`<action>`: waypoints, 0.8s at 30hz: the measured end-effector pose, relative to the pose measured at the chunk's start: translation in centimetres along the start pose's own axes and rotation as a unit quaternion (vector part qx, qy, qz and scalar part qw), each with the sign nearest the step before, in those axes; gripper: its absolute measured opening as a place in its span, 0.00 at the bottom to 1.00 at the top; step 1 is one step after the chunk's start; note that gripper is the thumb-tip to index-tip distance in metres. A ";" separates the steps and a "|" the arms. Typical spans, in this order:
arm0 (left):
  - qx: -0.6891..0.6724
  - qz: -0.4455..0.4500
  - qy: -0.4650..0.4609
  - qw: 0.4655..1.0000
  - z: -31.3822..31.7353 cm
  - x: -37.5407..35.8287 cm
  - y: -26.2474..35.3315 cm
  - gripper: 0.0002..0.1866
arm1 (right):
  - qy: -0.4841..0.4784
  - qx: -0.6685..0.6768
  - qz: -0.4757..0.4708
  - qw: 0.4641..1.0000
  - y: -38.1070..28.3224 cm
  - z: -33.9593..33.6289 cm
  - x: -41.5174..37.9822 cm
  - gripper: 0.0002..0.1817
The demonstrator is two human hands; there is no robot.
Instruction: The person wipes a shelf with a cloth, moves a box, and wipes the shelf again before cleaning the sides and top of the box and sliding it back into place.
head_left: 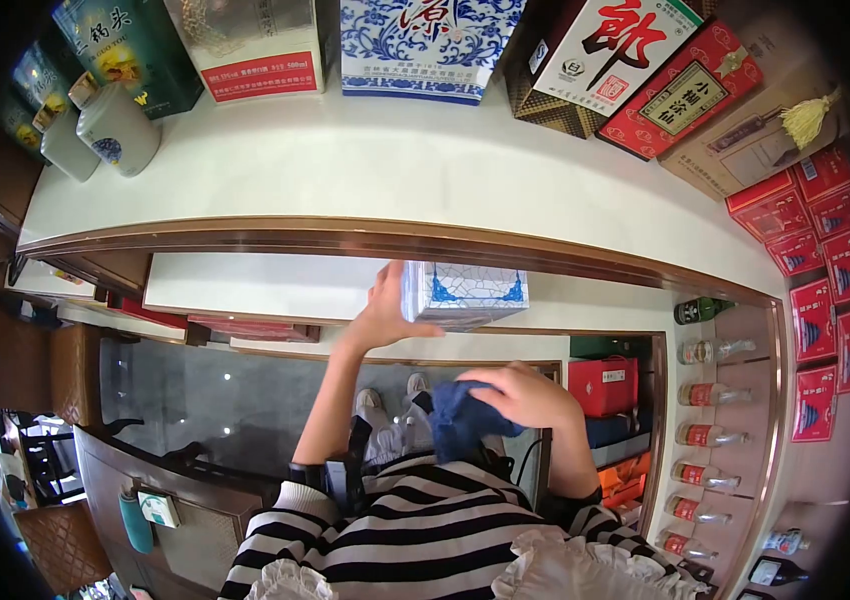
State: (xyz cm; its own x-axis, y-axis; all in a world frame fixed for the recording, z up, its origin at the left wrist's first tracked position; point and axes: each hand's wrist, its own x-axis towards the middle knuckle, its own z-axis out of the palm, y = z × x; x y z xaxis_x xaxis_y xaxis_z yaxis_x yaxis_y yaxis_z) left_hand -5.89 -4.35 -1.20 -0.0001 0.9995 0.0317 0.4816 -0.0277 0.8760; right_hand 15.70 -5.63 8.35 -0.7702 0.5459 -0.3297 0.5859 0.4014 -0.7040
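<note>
A white box with a crackle pattern and blue trim (475, 290) rests on the lower white shelf, partly under the edge of the upper one. My left hand (385, 312) grips its left side, with the thumb along the near face. In front of my body, my right hand (530, 398) is closed around a dark blue cloth (467, 418), which hangs crumpled from the fingers. The cloth is apart from the box. The far end of the box is hidden by the shelf edge.
Liquor boxes, including a blue-and-white one (425, 50), and white bottles (117, 130) line the upper shelf (345, 170). Small red boxes (813, 315) and several clear bottles (710, 435) stand at right. A wooden table (185, 510) and brown chair (75, 375) are at left.
</note>
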 end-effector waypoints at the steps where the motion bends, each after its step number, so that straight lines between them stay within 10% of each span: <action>1: -0.017 0.038 0.016 0.999 -0.8 -0.3 -0.1 0.55 | 0.049 0.068 -0.056 0.995 2.4 0.8 -0.7 0.14; 6: -0.060 0.119 0.062 0.989 -3.2 -0.2 2.4 0.44 | 0.228 0.572 0.095 0.782 6.2 1.0 -4.3 0.17; 12: 0.159 0.220 0.068 0.960 -2.4 0.3 6.2 0.17 | 0.298 0.722 0.077 0.620 8.0 1.4 -4.8 0.18; 14: 0.160 0.130 0.044 0.978 -2.5 0.1 6.2 0.14 | 0.303 0.806 0.080 0.502 8.4 1.9 -4.6 0.18; 17: 0.149 0.158 0.067 0.974 -2.2 0.2 5.8 0.13 | 0.253 0.869 -0.087 0.416 8.4 2.6 -3.8 0.23; 19: 0.144 0.162 0.068 0.974 -2.0 0.2 5.7 0.13 | 0.207 0.930 -0.222 0.206 7.3 2.5 -2.8 0.30; 20: 0.139 0.163 0.071 0.974 -1.9 0.2 5.7 0.12 | 0.209 0.930 -0.224 0.204 7.2 2.7 -2.7 0.30; 22: 0.150 0.178 0.080 0.969 -1.9 0.1 6.0 0.12 | 0.185 0.882 -0.231 0.366 6.9 2.9 -2.6 0.33; 24: 0.158 0.196 0.085 0.964 -1.8 0.1 6.6 0.12 | 0.192 0.883 -0.222 0.367 6.6 2.9 -2.5 0.37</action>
State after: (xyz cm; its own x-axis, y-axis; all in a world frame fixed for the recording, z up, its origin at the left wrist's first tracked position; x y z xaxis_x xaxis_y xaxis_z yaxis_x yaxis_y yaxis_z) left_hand -4.33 -4.49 5.42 0.1051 0.8956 0.4323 0.7173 -0.3694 0.5908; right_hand 20.79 -6.49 2.68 -0.3997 0.9145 -0.0624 -0.9133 -0.4031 -0.0577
